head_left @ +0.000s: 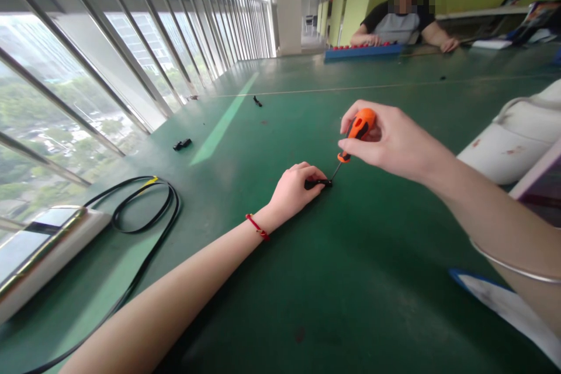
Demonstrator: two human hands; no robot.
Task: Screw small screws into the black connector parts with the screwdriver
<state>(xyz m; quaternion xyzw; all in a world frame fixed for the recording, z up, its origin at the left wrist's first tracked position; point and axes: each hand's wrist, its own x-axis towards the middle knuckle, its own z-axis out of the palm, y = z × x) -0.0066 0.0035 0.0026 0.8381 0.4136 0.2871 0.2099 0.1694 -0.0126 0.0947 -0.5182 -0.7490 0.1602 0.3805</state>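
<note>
My right hand point(385, 137) is closed round the orange and black handle of a screwdriver point(360, 124). The screwdriver leans, its thin shaft pointing down and to the left, with the tip at the right end of a small black part point(322, 183). Whether the tip sits in a screw is too small to make out. Pinched between the fingers of my left hand point(294, 187), that black part is held low against the green table point(272, 280). Its left end is hidden by my fingers.
Small black pieces lie farther off, one point(182, 144) at left, another point(257, 101) beyond. At left are a looped black cable point(175, 210) and a white device point(56, 245). A white bucket point(512, 140) stands right. Across the table, a person point(403, 23) sits behind a blue tray point(363, 53).
</note>
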